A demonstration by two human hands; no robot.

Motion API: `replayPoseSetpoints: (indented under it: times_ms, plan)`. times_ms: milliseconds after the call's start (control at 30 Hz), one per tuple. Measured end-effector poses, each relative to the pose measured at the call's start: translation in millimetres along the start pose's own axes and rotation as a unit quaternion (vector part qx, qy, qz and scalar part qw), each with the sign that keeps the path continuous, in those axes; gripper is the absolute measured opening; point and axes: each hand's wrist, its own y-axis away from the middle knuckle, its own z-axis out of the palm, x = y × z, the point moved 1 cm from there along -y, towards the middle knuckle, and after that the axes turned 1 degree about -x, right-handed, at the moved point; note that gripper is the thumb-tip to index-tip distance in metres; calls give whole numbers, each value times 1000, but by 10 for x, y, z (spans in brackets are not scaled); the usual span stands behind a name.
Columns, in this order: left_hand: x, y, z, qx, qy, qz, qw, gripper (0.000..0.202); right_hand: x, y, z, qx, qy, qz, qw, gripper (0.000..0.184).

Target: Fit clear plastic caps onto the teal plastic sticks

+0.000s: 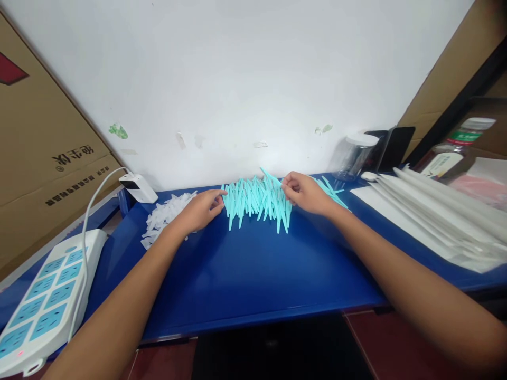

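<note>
A pile of slim, tapered turquoise plastic sticks [253,198] lies along the back of the blue table, against the wall. At the pile's left end is my left hand [204,208], its index finger stretched to the sticks and its thumb apart. My right hand [303,191] is over the right end of the pile, with thumb and fingers pinched on a turquoise stick [271,177] that slants up to the left. More turquoise sticks [330,191] show behind the right wrist. Translucent white plastic pieces [164,216] lie heaped beside my left hand, partly hidden by the forearm.
At left are a power strip [55,295], a white plugged device with a cable [138,188] and a cardboard box [47,142]. A clear jar [354,158], a stack of white bags [439,216] and a bottle [455,148] stand or lie at right on the blue table [261,279].
</note>
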Motion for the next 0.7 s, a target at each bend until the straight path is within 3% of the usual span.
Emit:
replayPoseSetpoints:
  times_ms: [133,233,333,433,600,700]
  plan:
    - [166,11,91,5,187,-9,982,51,-149,50,16,-66,-30,-18,997,23]
    - [222,13,101,15,227,7,974,47,-233,71,18,-80,-48,-24,995,31]
    - [219,10,63,41,181,20,983,36,-225,60,17,-68,-62,-14,996,34]
    - [236,28,30,60,69,20,996,29,-170,37,7,-45,-64,-2,997,35]
    - [353,90,70,5,-57,35,998,38,-137,18,-10,-35,-63,-4,997,35]
    - [389,101,90,-19,-88,33,995,33,-145,17,-9,-33,-55,-13,998,33]
